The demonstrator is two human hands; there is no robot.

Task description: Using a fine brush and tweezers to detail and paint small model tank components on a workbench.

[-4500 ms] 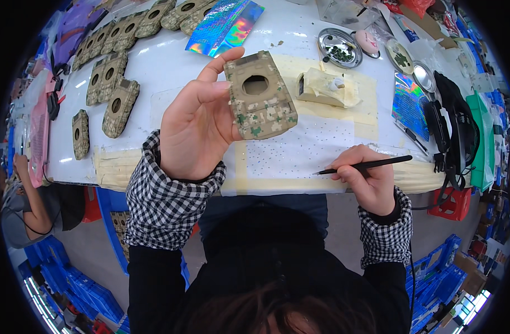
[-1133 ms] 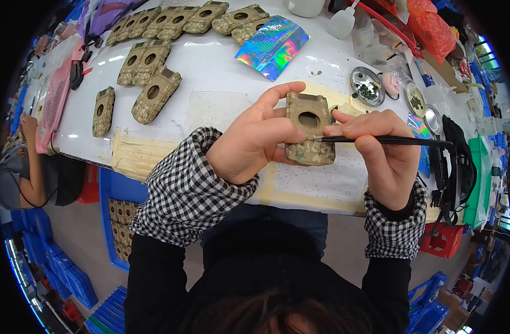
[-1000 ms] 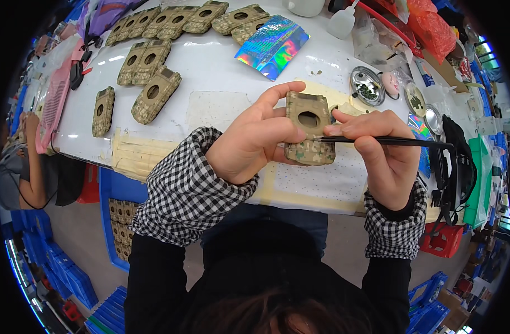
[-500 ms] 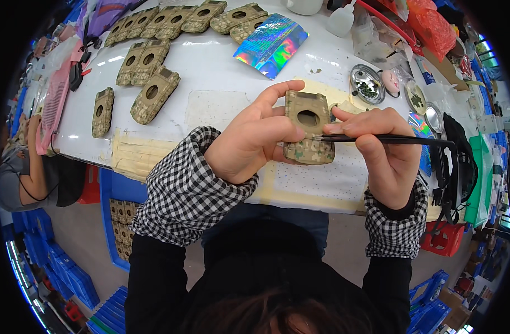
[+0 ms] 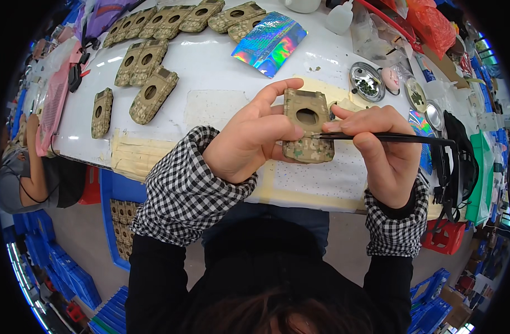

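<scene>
My left hand (image 5: 254, 132) grips a camouflage-patterned toy tank hull (image 5: 308, 150) by its left side, thumb on top near the round hole. The hull is held above the table, its hole end facing away from me. In my right hand (image 5: 386, 146) is a pair of black tweezers (image 5: 388, 137), pinched between thumb and fingers. The tweezers' tips touch or hover just over the hull's top, below the hole and beside my left thumb. Whether a small part sits between the tips is too small to tell.
Several similar hulls (image 5: 153, 94) stand at the table's left and back. A shiny holographic pouch (image 5: 270, 43) lies at the back middle. To the right are a metal dish (image 5: 367, 82) of small dark green pieces, a white bottle (image 5: 340, 19) and a black bag (image 5: 460, 158). Another person's arm (image 5: 31, 158) shows far left.
Almost nothing differs. The hull and my left hand have shifted very slightly, and the tweezers stay at nearly the same spot on it.
</scene>
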